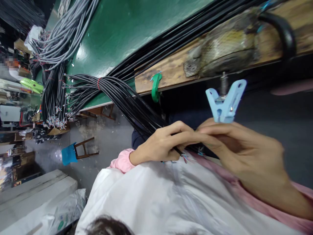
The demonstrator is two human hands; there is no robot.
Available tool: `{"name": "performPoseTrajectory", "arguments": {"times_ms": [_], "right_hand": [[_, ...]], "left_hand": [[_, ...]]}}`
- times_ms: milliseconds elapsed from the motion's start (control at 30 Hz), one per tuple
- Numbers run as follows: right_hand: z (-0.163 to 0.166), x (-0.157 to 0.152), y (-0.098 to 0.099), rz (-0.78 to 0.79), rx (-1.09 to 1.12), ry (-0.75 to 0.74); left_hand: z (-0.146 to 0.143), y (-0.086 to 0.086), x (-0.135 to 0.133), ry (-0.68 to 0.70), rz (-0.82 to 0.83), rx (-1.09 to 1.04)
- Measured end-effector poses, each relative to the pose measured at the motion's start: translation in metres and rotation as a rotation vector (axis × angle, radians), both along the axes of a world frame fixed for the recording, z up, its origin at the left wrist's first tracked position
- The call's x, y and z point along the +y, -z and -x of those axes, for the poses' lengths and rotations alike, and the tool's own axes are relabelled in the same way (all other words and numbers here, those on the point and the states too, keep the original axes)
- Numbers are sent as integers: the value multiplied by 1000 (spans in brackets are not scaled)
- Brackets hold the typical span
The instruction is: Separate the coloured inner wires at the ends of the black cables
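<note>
Thin, smooth black cables (133, 111), bound by a red tie (98, 84), slope off the near edge of a green table (127, 32) to a person's left hand (163, 142), curled and gripping cable near red and bluish wire tips (184, 158). The right hand (254, 156) meets it, fingers bent; whether it grips anything cannot be told.

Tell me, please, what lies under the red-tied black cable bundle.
Green tabletop shows beneath the tied end of the bundle; grey floor shows below the part leading to the left hand. Whatever the strands cover cannot be seen.
</note>
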State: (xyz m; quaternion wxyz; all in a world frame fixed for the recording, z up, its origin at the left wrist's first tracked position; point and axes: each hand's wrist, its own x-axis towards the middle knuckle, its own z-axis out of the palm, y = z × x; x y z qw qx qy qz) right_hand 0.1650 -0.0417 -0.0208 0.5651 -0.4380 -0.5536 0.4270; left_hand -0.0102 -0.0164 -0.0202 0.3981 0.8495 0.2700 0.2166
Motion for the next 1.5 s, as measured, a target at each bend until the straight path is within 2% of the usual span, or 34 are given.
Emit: {"name": "performPoseTrajectory", "arguments": {"times_ms": [100,200,267,333,467,633,767,900,1033,1133,1233,1333,1433,1500], "right_hand": [[-7,-1,-9,-199,-261,112],[-14,-3,-15,-193,-387,193],[-16,-4,-16,-208,-410,125],[-14,-3,-15,-311,-412,50],[-8,3,-15,-485,-390,45],[-8,-1,-21,-461,-559,105],[-12,-7,-17,-435,-536,218],[-11,-5,-15,-490,-509,158],[-7,0,-24,-491,-540,88],[-7,1,-26,-498,-644,109],[-10,1,-20,-547,-711,166],[-16,3,-14,-552,-719,188],[-24,8,-11,-496,-631,71],[-28,13,-10,-437,-485,-37]], "left_hand": [[3,10,-3,14,-12,-24],[2,11,-5,-16,-72,-169],[0,8,-5,-41,-90,-247],[-1,3,-4,-73,-75,-265],[-3,-2,-4,-106,-77,-276],[-7,-1,-4,-129,-76,-344],[-8,0,-4,-169,-124,-409],[-8,3,-4,-170,-61,-360],[-15,4,-4,-216,-126,-465],[-22,-2,-3,-315,-153,-521],[-24,-15,-1,-392,-81,-390],[-21,-27,5,-344,83,-182],[-22,-33,11,-312,260,-192],[-26,-35,14,-293,292,-279]]}}
